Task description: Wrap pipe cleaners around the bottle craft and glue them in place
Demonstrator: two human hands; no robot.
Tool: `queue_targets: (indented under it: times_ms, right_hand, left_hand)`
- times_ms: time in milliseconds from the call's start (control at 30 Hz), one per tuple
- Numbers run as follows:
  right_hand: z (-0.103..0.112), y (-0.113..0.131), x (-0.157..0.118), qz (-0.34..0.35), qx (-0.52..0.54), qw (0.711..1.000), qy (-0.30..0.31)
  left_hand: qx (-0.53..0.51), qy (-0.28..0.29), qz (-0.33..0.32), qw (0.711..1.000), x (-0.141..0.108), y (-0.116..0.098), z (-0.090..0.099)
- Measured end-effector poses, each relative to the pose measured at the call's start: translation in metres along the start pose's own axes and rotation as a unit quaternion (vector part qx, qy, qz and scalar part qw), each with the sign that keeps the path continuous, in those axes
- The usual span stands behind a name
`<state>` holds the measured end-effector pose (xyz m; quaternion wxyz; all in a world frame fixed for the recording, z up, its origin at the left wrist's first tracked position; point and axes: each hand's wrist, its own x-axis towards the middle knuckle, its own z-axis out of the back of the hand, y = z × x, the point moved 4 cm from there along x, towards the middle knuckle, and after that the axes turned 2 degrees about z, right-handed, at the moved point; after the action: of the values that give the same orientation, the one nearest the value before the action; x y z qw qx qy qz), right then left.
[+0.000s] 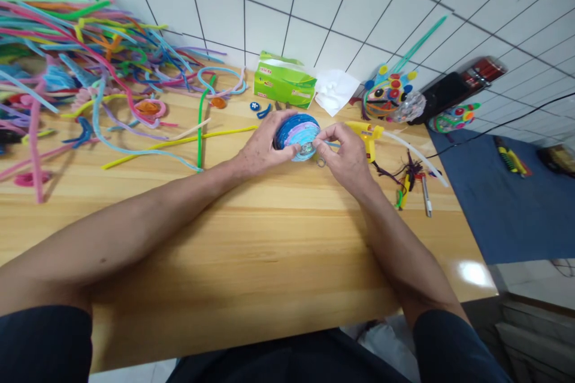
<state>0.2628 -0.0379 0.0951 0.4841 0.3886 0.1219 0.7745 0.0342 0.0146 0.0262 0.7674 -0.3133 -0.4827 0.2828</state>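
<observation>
A round object [297, 133] wound in bands of dark blue, lilac and light blue is tilted over the wooden table. My left hand [268, 142] holds it from the left, its thumb across the front. At its right edge, my right hand [344, 154] pinches a thin light blue strand [331, 144] near the middle of the light blue part. A small ring [320, 162] lies just below my right fingertips. Beside that hand is a yellow glue gun [366, 136] with a white glue stick at its back, partly hidden by the hand.
Colourful pipe cleaners [90, 66] are heaped at the left. A green tissue pack [284, 82] and a crumpled white tissue [335, 91] stand by the tiled wall. Decorated jars [389, 96], a dark bottle [449, 93] and a cutter [426, 196] are at the right.
</observation>
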Motion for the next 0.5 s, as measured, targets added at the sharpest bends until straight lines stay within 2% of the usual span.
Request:
queue_targets:
  times_ms: [500]
  right_hand:
    - [-0.0060,-0.0035,-0.0009,0.017,0.001,1.000,-0.009]
  left_hand:
    - [-0.027,0.025,0.013,0.999,-0.0002,-0.0023,0.0050]
